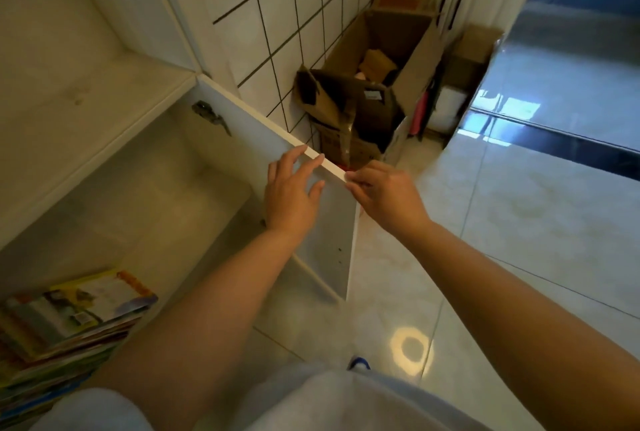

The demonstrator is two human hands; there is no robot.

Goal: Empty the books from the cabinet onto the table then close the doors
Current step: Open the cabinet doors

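Note:
The white cabinet [104, 160] stands at the left with its right door [332, 240] swung wide open toward me. My left hand [291, 191] lies with spread fingers on the door's inner face, fingertips at its top edge. My right hand [384, 195] pinches the door's top outer corner from the outside. A stack of colourful books [76, 312] lies flat inside the cabinet at the lower left. The right half of the compartment holds nothing that I can see.
An open cardboard box [374, 84] with smaller boxes behind it fills the tiled corner just beyond the door. Glossy pale floor tiles [519, 222] spread to the right. A metal hinge [207, 111] sits at the door's upper inner end.

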